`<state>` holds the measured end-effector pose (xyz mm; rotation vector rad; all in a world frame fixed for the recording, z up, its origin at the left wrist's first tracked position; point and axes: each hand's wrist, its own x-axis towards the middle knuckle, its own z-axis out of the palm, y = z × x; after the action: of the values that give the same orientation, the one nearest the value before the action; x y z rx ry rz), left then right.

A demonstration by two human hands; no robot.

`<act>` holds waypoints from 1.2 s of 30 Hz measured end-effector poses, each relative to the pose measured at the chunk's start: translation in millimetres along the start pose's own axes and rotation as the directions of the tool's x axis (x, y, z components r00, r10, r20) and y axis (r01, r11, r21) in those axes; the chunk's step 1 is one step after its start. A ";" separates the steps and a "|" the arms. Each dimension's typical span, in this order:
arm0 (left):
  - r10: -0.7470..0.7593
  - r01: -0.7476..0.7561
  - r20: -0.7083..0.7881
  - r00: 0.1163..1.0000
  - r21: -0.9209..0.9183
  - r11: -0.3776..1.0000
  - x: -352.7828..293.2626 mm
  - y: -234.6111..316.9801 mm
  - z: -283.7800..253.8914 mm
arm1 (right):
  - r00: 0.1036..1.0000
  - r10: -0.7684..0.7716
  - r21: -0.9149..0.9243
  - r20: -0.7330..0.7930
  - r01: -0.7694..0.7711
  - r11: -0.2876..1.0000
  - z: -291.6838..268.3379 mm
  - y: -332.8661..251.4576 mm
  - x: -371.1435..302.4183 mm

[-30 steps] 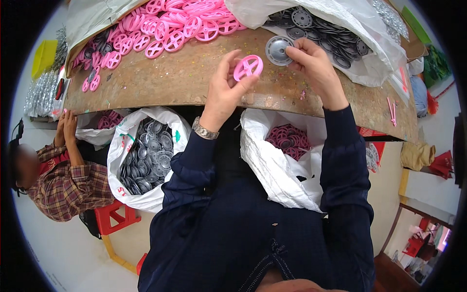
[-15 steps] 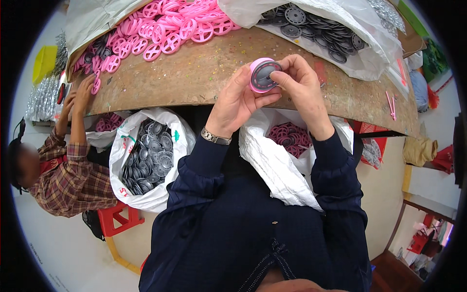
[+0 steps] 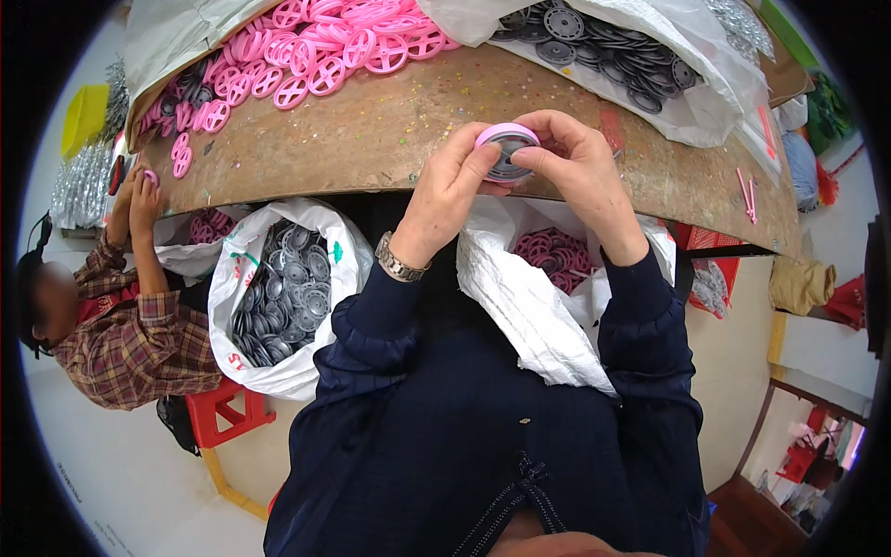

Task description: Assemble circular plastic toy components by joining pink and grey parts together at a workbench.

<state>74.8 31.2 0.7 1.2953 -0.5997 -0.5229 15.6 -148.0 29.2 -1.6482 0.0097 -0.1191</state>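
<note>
Above the table's near edge, both my hands grip a toy wheel, a grey disc set in a pink rim [image 3: 508, 147]. My left hand [image 3: 440, 193] has its thumb on the disc's face and its fingers behind. From the other side my right hand [image 3: 585, 174] holds the rim, its thumb also on the disc. Pink spoked wheel pieces [image 3: 325, 76] lie heaped at the far left of the table. Grey discs [image 3: 614, 58] spill from a white sack at the far right.
A white sack of grey discs [image 3: 290, 283] stands left of me; another sack [image 3: 506, 302] with dark pink pieces [image 3: 549, 258] is below my hands. On the left a co-worker's hands [image 3: 143, 206] hold a small pink piece. Thin pink sticks [image 3: 747, 197] lie at right.
My left thumb has come onto the disc beside the right one, and the wheel has tilted. The co-worker's hands have drawn left from the pink pieces.
</note>
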 end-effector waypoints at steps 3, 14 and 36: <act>0.051 -0.050 0.002 0.999 0.121 0.991 -2.5 2.1 0.6 | 1.000 -0.017 -0.085 0.001 0.017 0.996 3.9 -5.7 -3.5; 0.259 -0.185 -0.141 0.956 0.399 0.898 -0.7 -11.9 12.1 | 0.990 -0.054 -0.157 -0.134 0.032 0.987 11.3 4.6 -10.3; 0.057 -0.032 -0.157 0.986 0.155 0.987 -1.5 -2.7 15.5 | 0.997 -0.048 0.000 -0.058 0.049 0.999 4.3 21.2 -4.4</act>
<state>63.3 20.5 0.4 1.4496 -0.5398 -0.3362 13.0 -145.1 7.4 -1.6433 0.0142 -0.2043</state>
